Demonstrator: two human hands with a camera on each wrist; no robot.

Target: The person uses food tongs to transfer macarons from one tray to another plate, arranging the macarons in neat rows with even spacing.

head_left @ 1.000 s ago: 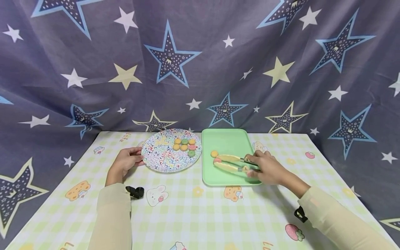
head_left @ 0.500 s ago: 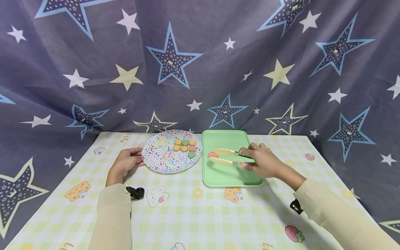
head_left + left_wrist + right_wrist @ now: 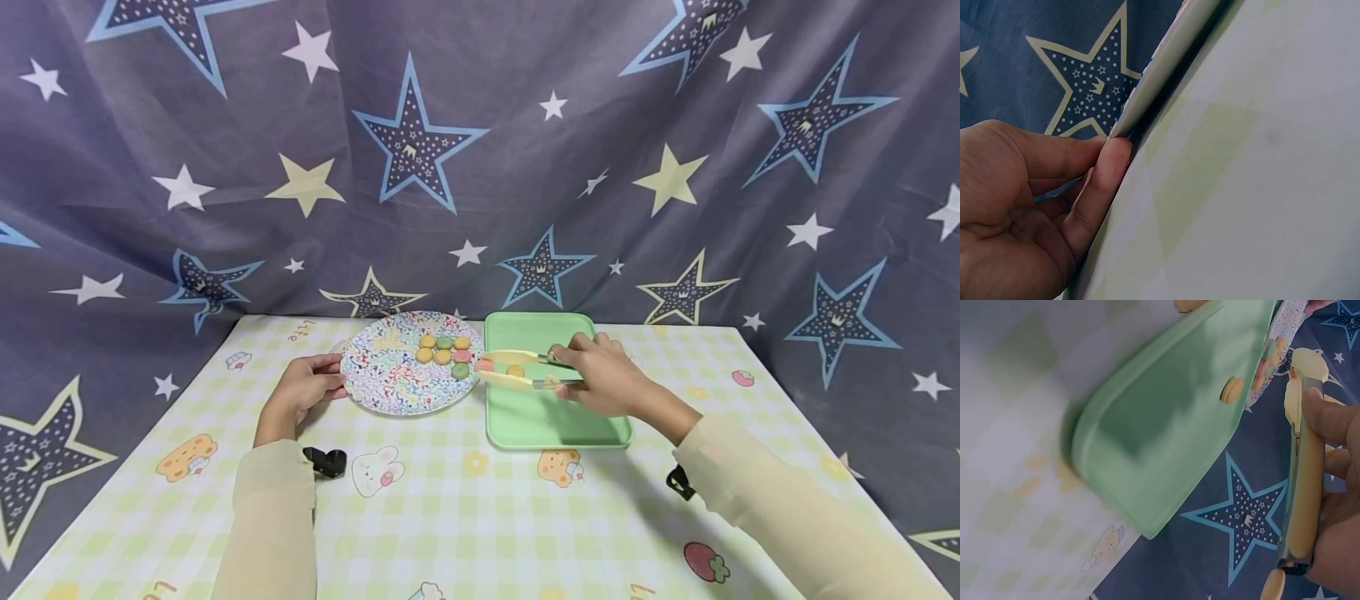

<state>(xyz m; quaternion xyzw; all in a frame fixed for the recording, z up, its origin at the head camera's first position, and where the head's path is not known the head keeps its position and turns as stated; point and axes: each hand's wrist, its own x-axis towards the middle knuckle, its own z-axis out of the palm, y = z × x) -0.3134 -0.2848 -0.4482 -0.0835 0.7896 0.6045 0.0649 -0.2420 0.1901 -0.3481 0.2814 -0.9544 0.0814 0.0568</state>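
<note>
My left hand (image 3: 303,387) pinches the left rim of a round speckled plate (image 3: 390,390); in the left wrist view, the fingertips meet at the plate's edge (image 3: 1159,72). Grouped on the plate's right side are several small macarons in yellow, green and pink. My right hand (image 3: 603,377) grips tongs (image 3: 513,382) with yellow tips, which hold a pink macaron (image 3: 485,366) over the gap between plate and tray. Below the tongs, one yellow macaron (image 3: 515,372) lies on the green tray (image 3: 555,427); the right wrist view shows it too.
A patterned checked cloth (image 3: 420,525) covers the table. Behind the table's far edge hangs a dark star-print curtain (image 3: 495,167). The tray stands right beside the plate. Black straps (image 3: 325,462) show at both wrists.
The right hand and tongs have moved left with the pink macaron, from the tray's middle to the plate's right rim. The yellow macaron on the tray and the left hand have stayed put.
</note>
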